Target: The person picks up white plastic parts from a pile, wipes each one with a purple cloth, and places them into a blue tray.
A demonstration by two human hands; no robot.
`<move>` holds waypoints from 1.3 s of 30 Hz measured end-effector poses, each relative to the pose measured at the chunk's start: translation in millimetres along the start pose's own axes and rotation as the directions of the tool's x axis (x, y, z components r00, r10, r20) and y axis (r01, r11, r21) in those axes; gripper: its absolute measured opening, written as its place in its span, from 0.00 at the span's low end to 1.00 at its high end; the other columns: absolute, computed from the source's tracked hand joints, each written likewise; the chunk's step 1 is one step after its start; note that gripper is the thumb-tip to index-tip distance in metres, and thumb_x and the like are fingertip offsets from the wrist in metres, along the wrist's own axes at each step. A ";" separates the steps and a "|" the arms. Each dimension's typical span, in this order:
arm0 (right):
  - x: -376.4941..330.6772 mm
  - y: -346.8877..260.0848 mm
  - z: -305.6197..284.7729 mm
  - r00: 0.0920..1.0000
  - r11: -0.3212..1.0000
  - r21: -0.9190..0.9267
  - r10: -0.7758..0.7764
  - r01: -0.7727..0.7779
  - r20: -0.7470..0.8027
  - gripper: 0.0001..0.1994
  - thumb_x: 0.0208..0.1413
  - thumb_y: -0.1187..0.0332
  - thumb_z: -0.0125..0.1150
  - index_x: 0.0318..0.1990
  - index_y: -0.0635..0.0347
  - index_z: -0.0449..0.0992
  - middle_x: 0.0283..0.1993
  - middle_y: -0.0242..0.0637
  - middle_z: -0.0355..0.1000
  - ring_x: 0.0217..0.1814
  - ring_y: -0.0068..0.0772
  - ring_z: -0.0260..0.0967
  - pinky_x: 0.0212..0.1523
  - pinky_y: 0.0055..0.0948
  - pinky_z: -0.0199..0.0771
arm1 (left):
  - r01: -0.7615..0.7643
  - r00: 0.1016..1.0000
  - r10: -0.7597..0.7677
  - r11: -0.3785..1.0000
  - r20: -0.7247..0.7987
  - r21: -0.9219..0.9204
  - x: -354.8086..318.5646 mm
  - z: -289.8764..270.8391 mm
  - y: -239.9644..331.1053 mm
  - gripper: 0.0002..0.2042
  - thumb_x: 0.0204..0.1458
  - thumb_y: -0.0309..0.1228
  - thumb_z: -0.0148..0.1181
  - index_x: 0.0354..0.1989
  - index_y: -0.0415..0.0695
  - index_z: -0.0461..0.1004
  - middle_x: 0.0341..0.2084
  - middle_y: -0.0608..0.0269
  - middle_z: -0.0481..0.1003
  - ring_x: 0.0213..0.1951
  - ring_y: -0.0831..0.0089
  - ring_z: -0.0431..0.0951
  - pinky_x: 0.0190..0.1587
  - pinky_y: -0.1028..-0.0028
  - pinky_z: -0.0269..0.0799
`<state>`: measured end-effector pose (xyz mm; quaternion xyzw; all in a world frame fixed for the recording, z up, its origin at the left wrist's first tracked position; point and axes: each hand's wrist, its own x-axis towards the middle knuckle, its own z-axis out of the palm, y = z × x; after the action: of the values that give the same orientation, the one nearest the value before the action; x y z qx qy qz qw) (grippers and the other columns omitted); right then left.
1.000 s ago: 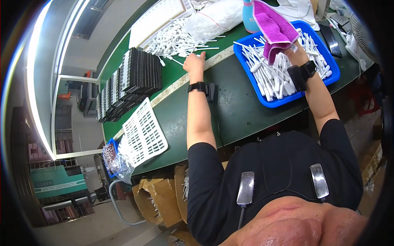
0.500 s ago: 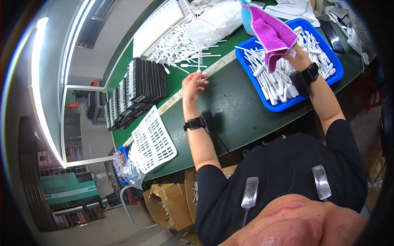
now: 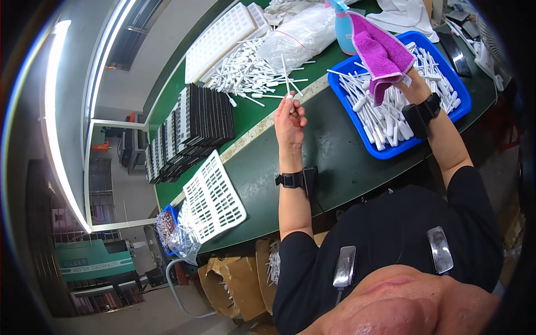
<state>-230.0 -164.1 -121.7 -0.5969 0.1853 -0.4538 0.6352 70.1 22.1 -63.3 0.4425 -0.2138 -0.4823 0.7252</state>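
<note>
My left hand [image 3: 291,125] is raised over the table's near side. Its thumb and fingers pinch a thin white plastic stick [image 3: 285,71] by its thicker end, so the narrow shaft points up and away. Bunched in my right hand [image 3: 416,88] is a magenta cloth [image 3: 379,47], hanging above a blue basket [image 3: 391,152]. The basket holds many similar white sticks [image 3: 379,120] with thick ends. My right fingers are mostly hidden by the cloth. Beyond my left hand, a loose pile of white sticks [image 3: 240,72] lies on the green table.
Stacked black trays [image 3: 206,114] stand left of my left hand, with a slotted white tray [image 3: 215,195] nearer. A clear plastic bag [image 3: 293,47] and a blue spray bottle [image 3: 344,33] are at the back. A phone [image 3: 455,53] lies right of the basket.
My left hand has moved right and slightly nearer with the white stick, whose shaft now tilts a little left. The right hand and cloth have shifted slightly right and lower in the view.
</note>
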 end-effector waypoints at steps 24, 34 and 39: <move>47.1 -41.5 73.0 0.935 0.731 0.641 0.349 -0.232 -0.059 0.14 0.59 0.62 0.52 0.50 0.57 0.69 0.40 0.33 0.71 0.41 0.23 0.69 0.40 0.26 0.73 | -0.094 0.939 -0.068 0.892 0.336 0.443 -28.7 127.4 -81.3 0.08 0.58 0.33 0.48 0.34 0.42 0.68 0.21 0.68 0.69 0.11 0.80 0.63 0.14 0.83 0.54; 43.2 -45.4 78.7 0.975 0.449 0.874 0.196 -0.185 0.106 0.14 0.59 0.56 0.52 0.48 0.52 0.69 0.33 0.31 0.70 0.36 0.24 0.69 0.39 0.29 0.72 | -0.675 0.728 0.469 0.368 0.499 0.639 -25.7 125.8 -78.0 0.13 0.56 0.38 0.54 0.37 0.39 0.68 0.17 0.67 0.70 0.12 0.71 0.67 0.15 0.72 0.62; 41.6 -42.3 120.0 0.945 0.652 0.718 0.327 -0.245 0.025 0.13 0.60 0.54 0.49 0.41 0.52 0.71 0.32 0.30 0.71 0.31 0.23 0.69 0.34 0.28 0.73 | -0.430 0.674 0.597 -0.163 0.436 0.888 -35.8 127.0 -55.9 0.15 0.51 0.40 0.60 0.32 0.37 0.71 0.15 0.57 0.73 0.18 0.67 0.73 0.25 0.64 0.70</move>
<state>-130.2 -121.2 -43.6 -0.2429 0.1206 -0.4148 0.8685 -67.8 -9.4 -40.9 0.7017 -0.5812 0.1459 0.3854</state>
